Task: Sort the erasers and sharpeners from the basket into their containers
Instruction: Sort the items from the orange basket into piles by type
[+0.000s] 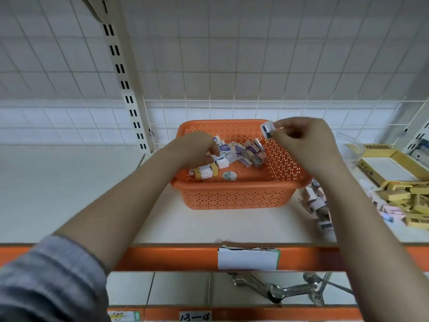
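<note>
Head camera view, looking down along my two bare forearms over a shelf. Nearest to me, the orange front edge of the shelf (162,256) is carrying a white label (247,260). Beyond it, an orange perforated basket (232,196) is sitting on the pale shelf surface, between my arms.

My left hand (197,147) is reaching down into the basket's left half, fingers curled among the small boxed erasers and sharpeners (241,152) piled there; I cannot tell whether it is gripping one. My right hand (301,138) is hovering above the basket's far right corner, thumb and fingertips pinching one small packaged item (267,129), held clear of the rim with its long axis slanting down and to the right. It is too blurred to say whether it is an eraser or a sharpener.

The containers are lying to the right of this hand: a clear bowl (352,147) just beside it, and an open yellow cardboard box (390,166) farther right. Loose yellow packs (406,196) and other small packets (318,205) are lying nearer, partly under my right forearm.

I am judging the right hand nearer the containers, with open air over the basket's right rim for a sideways carry. Behind everything, a white wire grid (232,66) is closing off the back.
</note>
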The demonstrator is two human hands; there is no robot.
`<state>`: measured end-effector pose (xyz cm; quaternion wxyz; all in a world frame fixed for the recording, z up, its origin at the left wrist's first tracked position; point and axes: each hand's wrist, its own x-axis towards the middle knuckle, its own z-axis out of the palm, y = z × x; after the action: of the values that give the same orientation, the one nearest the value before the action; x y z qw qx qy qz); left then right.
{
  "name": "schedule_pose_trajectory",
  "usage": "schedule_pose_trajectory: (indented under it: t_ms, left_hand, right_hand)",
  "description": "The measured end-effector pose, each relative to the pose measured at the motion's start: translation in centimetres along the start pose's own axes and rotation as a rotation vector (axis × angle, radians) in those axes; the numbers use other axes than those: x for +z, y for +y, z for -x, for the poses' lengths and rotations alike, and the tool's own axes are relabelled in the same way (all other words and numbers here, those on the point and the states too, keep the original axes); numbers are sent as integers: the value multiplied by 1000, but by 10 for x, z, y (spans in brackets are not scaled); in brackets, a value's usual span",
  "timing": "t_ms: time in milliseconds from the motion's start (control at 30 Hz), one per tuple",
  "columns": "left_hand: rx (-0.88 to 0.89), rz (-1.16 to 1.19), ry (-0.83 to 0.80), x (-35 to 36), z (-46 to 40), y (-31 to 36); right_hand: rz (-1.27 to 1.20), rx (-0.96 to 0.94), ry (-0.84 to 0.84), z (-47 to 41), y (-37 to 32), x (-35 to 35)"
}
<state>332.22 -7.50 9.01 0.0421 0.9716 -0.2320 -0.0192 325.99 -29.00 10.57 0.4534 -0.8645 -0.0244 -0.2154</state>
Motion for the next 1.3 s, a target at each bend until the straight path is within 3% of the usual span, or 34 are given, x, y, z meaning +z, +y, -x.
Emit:
schedule_pose_trajectory:
  t_ms: [100,233,467,633,1067,1300]
  left_hand:
    - [111,-121,-116,8,-23,0]
    - [203,-255,-191,14,-40,1]
    - [223,-335,-252,14,-49,1]
    - [196,-69,-181,5,-50,-6]
    - [15,759,438,-13,21,57]
    - [156,1000,389,-1,35,108]
  right_hand:
    - [-172,-11,178,39,6,-3]
    - [-209,22,307,62,16,2]
    - [-232,63,335,69,25,6]
    - [-256,63,368,73,21,6]
    - [-386,210,586,87,22,-9]
    - [-286,247,723,111,55,-56]
